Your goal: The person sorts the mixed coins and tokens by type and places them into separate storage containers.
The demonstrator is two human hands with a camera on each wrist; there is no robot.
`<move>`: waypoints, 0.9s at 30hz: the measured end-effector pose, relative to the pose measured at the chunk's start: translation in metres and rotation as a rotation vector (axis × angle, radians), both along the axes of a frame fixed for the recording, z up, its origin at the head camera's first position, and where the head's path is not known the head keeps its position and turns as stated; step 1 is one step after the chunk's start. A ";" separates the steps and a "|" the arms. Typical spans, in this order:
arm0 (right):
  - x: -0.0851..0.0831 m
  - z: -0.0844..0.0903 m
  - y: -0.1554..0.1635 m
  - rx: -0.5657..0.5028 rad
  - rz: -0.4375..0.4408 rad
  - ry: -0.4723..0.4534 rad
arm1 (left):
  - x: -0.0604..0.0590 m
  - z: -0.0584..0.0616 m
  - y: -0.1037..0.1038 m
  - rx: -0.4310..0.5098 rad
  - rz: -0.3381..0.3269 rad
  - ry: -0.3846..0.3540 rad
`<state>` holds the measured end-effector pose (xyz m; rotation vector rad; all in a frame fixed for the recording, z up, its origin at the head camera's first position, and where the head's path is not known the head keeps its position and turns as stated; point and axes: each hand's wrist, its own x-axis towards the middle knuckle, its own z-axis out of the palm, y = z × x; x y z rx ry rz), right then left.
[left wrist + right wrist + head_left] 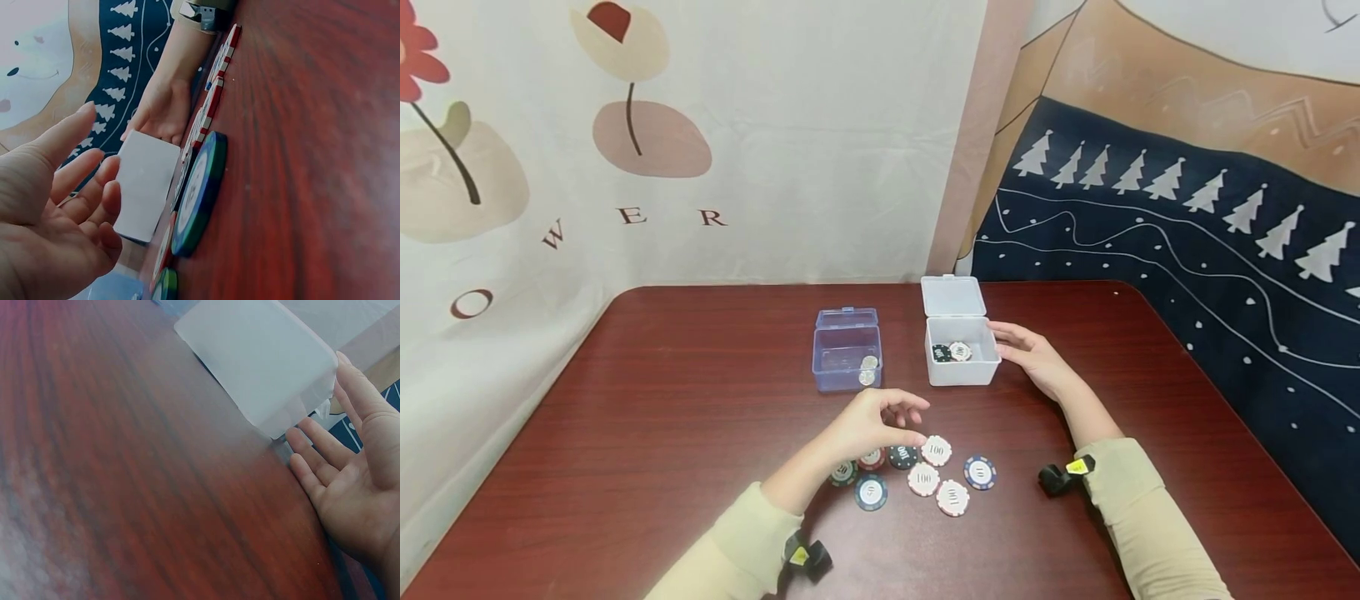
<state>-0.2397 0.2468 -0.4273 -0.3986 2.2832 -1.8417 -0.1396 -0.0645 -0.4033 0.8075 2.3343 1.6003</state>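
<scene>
My left hand [874, 423] hovers above a cluster of poker chips, its thumb stretched out and its fingers loosely bent, with nothing between them. Closest to the thumb tip is a white 100 chip [937, 451]; a black 100 chip [903, 457] lies just left of it. A red chip [871, 460] and a green chip [843, 474] are partly covered by the hand. With extended fingers, my right hand [1033, 360] touches the right side of a white plastic box [964, 375]. Its lid [953, 297] stands up, and a black chip and a white chip [960, 351] lie inside.
Left of the white box stands a translucent blue box [833, 382], lid raised, with silvery coins [868, 363] in it. Nearer on the table [647, 433] lie two more white chips [923, 479], a blue chip [980, 472] and a blue-green chip [871, 492]. Printed cloth hangs behind.
</scene>
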 end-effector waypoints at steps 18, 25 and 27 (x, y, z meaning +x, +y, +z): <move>-0.002 -0.006 0.002 0.000 0.005 0.030 | 0.002 -0.009 -0.021 -0.249 -0.115 0.078; -0.001 -0.005 0.001 0.011 -0.002 0.029 | 0.001 -0.011 -0.019 -0.305 -0.100 0.121; -0.001 -0.004 0.001 0.013 -0.003 0.026 | 0.002 -0.012 -0.018 -0.336 -0.092 0.144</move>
